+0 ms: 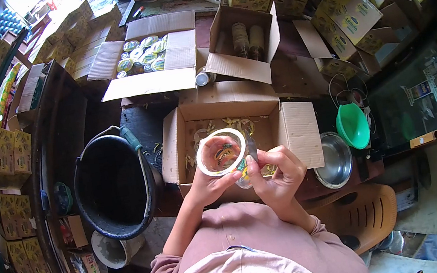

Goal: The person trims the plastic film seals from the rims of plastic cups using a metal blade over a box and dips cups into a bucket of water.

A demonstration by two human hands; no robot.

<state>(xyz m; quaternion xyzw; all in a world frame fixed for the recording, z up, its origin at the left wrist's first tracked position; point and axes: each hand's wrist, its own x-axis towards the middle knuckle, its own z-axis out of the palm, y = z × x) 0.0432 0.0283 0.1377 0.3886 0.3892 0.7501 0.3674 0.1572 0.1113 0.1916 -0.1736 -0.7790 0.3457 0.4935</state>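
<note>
Curling around a printed cup [223, 157] above the near carton [225, 105], the left hand [206, 189] steadies it as the right hand [278, 174] pinches a dark strip [251, 145] beside its rim; the cup looks unfinished, while tubs [144, 55] already crowd the far-left carton [148, 84].

stacks of yellow-brown cartons [25, 261] line the left side around a dark wooden shelf [40, 171], and more cartons rise beyond the dark worktop [292, 74] and at the upper right. a glass-fronted case [392, 113] stands on the right, with a tan slatted chair [329, 221] near the worktop's front edge. bright white light comes in at the upper left, and grey floor [163, 229] shows below.
</note>
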